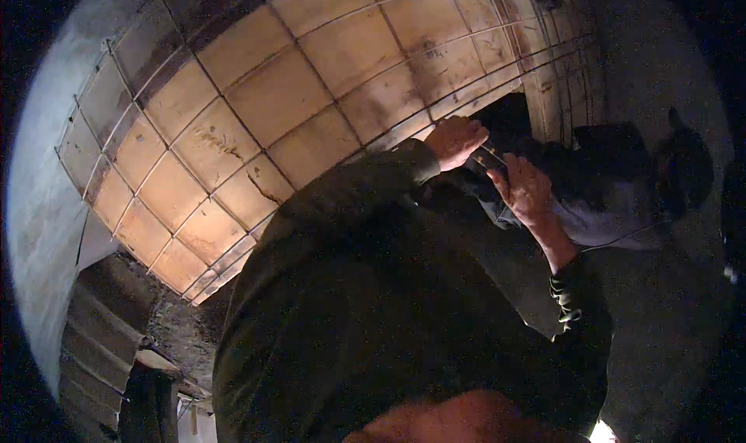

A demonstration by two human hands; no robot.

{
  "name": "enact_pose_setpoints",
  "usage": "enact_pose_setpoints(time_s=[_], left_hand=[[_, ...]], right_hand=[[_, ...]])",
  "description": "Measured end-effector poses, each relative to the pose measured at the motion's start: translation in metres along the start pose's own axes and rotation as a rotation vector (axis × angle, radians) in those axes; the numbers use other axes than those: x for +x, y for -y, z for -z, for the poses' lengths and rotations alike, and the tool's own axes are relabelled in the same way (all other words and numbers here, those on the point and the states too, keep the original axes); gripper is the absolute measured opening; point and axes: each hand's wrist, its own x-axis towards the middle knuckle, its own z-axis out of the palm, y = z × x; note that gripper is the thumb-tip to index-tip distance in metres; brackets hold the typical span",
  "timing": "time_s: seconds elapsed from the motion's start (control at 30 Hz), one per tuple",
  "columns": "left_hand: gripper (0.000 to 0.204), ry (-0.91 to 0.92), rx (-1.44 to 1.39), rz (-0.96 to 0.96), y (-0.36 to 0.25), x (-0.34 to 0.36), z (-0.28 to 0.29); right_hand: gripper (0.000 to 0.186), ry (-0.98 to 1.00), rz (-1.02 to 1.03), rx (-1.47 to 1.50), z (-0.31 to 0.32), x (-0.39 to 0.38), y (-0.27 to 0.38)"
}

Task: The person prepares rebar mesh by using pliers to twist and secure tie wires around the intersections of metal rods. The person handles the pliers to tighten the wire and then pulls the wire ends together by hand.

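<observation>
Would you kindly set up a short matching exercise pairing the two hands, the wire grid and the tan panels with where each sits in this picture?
Things:
1. left hand
2. right hand
3. thin metal wire grid
4. tan square panels

Places or states:
a. behind the wire lines, filling the upper left
b. at the lower edge of the grid, by the dark opening
c. just right of and below the other hand, fingers raised
d. crossing lines laid over the panels

Pairs: 1-b, 2-c, 3-d, 4-a
</observation>
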Motion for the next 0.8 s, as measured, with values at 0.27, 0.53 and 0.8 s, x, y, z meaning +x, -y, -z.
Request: enact_pose_setpoints(time_s=[0.27,0.53,0.8], left_hand=[[0.026,-0.242,0.344,-0.164,-0.036,-0.018,0.002],[0.017,0.302,-0.093,0.058,-0.007,0.01,0.0],[0.016,-0.068,0.364,-0.161,-0.032,-0.013,0.0]], right_hand=[[0.055,0.897,-0.974,1.444,-0.012,-0.005,-0.005],[0.042,0.427,-0.432,0.469,-0.002,-0.005,0.014],[0.046,0.81,-1.02,1.565,-0.015,-0.017,-0.007]])
